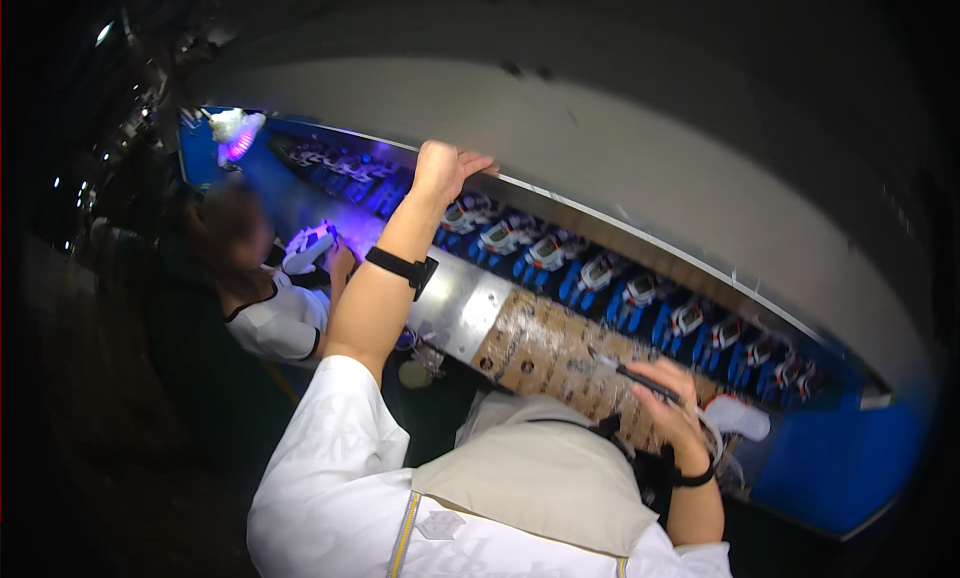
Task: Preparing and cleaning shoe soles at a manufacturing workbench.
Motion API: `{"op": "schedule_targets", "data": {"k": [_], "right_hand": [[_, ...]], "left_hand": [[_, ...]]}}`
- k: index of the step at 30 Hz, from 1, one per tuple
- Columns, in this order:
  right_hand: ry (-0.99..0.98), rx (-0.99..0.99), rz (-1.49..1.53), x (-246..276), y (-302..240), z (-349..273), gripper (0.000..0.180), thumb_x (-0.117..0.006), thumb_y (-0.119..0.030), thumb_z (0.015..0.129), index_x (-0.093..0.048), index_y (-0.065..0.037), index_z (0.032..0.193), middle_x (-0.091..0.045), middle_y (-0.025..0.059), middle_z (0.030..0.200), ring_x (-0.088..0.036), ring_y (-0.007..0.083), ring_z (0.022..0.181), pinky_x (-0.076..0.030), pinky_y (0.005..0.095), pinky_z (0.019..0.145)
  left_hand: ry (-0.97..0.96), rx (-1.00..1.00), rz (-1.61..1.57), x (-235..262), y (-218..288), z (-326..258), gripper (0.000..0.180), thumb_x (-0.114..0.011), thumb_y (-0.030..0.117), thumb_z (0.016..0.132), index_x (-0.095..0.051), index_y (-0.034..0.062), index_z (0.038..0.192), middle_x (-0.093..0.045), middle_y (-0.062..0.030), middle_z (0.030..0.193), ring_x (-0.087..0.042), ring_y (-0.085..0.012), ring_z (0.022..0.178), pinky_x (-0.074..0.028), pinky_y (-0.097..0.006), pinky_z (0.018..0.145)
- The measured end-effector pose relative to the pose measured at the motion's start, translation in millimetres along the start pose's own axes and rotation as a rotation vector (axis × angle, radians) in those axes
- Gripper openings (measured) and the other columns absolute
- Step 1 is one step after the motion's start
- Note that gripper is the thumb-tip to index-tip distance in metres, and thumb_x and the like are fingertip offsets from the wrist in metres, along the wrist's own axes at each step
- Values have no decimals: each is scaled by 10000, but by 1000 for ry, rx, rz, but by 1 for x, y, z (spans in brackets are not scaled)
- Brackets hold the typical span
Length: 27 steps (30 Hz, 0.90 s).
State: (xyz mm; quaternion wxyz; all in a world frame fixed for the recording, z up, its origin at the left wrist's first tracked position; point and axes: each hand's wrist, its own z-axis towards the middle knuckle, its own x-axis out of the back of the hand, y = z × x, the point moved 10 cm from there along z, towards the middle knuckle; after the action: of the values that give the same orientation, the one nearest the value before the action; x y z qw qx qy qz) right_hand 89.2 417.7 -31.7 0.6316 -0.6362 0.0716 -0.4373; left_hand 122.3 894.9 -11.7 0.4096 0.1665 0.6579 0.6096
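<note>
My left hand is raised to the lower lip of a large grey overhead panel. Its fingers stretch out to the right along that edge and seem to touch it, with nothing held. Lower right, my right hand is closed around a slim dark-handled tool. The tool's thin tip points up and left over a bench top covered in brown cardboard under clear film; the tip is too small to tell its kind. Beyond it runs a row of white-and-grey devices with orange trim, seated in blue holders.
At left, a person in a white shirt holds a white-and-grey device under purple light. A bare metal strip borders the cardboard. A white rounded object lies beside my right wrist, near a blue panel.
</note>
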Motion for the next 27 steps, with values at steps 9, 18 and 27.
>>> {"op": "schedule_targets", "data": {"k": [9, 18, 27], "right_hand": [[122, -229, -84, 0, 41, 3, 276, -746, -128, 817, -757, 12, 1054, -711, 121, 914, -648, 218, 821, -499, 309, 779], [-36, -299, -174, 4, 84, 25, 290, -714, -44, 961, -707, 3, 1247, -722, 159, 1246, -670, 273, 1157, -532, 395, 1009], [-59, -129, -57, -2, 79, 53, 294, -726, -53, 948, -712, 13, 1234, -733, 167, 1196, -680, 259, 1114, -539, 392, 978]], "left_hand": [[163, 32, -124, 136, 24, 156, 413, -458, 326, 1084, -624, -26, 1224, -701, -183, 1099, -718, -315, 977, -606, -419, 789], [306, -70, -296, 192, 12, 202, 394, -470, 317, 1079, -641, -18, 1197, -708, -165, 1069, -721, -298, 955, -605, -416, 774], [369, -261, -449, 213, 18, 202, 375, -483, 309, 1074, -657, -9, 1171, -715, -148, 1038, -725, -280, 932, -604, -414, 759]]}}
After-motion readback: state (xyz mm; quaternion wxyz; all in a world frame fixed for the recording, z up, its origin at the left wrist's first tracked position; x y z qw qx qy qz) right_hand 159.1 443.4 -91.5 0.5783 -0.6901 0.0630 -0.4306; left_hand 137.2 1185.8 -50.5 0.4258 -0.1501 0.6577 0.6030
